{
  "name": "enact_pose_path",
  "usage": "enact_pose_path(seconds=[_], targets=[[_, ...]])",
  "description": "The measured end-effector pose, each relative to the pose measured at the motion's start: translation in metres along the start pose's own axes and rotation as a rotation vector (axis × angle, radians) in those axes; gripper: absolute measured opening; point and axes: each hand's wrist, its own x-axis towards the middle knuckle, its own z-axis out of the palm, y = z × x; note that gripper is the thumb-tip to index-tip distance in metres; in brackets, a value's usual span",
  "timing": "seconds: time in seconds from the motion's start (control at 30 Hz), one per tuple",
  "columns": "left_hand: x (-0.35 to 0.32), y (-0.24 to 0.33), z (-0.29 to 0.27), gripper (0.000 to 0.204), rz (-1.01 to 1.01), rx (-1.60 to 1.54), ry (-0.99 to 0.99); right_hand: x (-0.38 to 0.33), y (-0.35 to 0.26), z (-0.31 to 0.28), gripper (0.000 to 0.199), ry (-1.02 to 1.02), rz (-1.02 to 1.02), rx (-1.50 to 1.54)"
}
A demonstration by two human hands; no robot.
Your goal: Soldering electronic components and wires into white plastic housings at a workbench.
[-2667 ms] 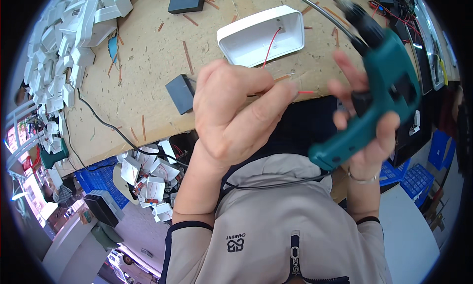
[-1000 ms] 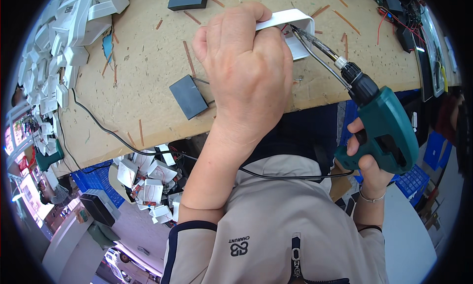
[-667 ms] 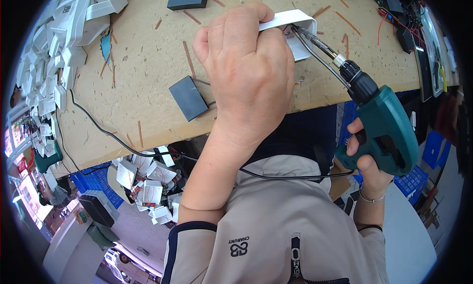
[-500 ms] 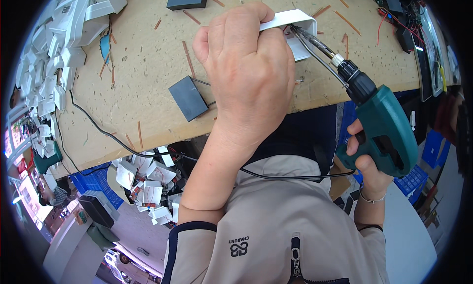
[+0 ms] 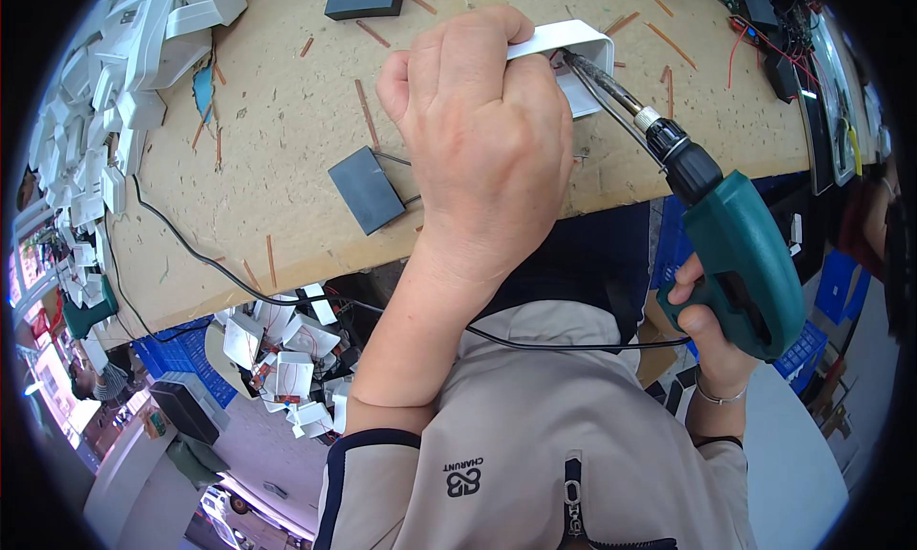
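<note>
**Soldering gun meets white shell at a cluttered bench**

Pressing a white plastic shell [image 5: 573, 58] against the fibreboard bench [image 5: 287, 158], the left hand [image 5: 487, 158] arches over it, fingers curled together and clamped on its near edge, so that only the shell's far corner shows past the knuckles. The right hand [image 5: 712, 335] grips the handle of a green soldering gun [image 5: 740, 259], fingers wrapped tight around it, its long tip reaching into the shell's open side. The gun looks the heavier piece, rigid and safe only at its handle; a black cord [image 5: 573, 345] trails from it across the person's chest. The shell appears light, thin-walled and smooth, likely to skid or flex unless pinned flat by its rim, as it is now.

Heaps of similar white shells [image 5: 115, 101] crowd the bench's left edge, with more wired ones [image 5: 287, 359] in a heap below it. Blue crates [image 5: 181, 378] stand under the bench. Two flat black blocks [image 5: 366, 189] lie on the board, one near the left hand, one at the far edge. Short copper-coloured offcuts [image 5: 366, 111] are scattered about. No label is legible.
</note>
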Motion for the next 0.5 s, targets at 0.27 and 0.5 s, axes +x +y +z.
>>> enact_pose_path(seconds=[0.27,0.5], targets=[[0.0007,0.0008,-0.0007,0.006,-0.010,-0.003,-0.008,0.0014,0.0020,0.0030,0.050,-0.064,-0.059,0.012],[0.0011,0.0018,-0.0017,0.006,-0.017,0.015,-0.017,-0.0010,0.0025,0.0051,0.057,-0.057,-0.043,0.031]])
